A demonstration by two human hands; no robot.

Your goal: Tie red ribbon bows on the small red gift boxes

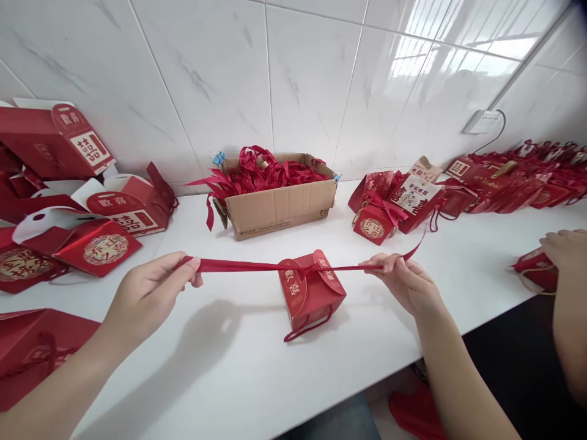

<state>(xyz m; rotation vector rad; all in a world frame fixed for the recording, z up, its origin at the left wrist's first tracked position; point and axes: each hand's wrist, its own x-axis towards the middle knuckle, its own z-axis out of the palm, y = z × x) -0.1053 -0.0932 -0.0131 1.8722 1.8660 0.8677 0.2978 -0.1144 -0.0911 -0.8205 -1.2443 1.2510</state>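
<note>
A small red gift box (316, 299) with gold characters stands on the white table between my hands. A red ribbon (243, 266) crosses its top, knotted at the middle and stretched taut to both sides. My left hand (153, 290) pinches the ribbon's left end, well away from the box. On the other side my right hand (403, 278) pinches the right part, and a loose tail sticks up beyond the fingers. A dark red cord handle (309, 330) hangs at the box's front.
Behind the box, a cardboard box (282, 211) full of red ribbons stands by the tiled wall. Red boxes (110, 244) pile up at left; more (373, 226) line the back right. At far right another person's hand (568, 250) touches a red box (539, 269).
</note>
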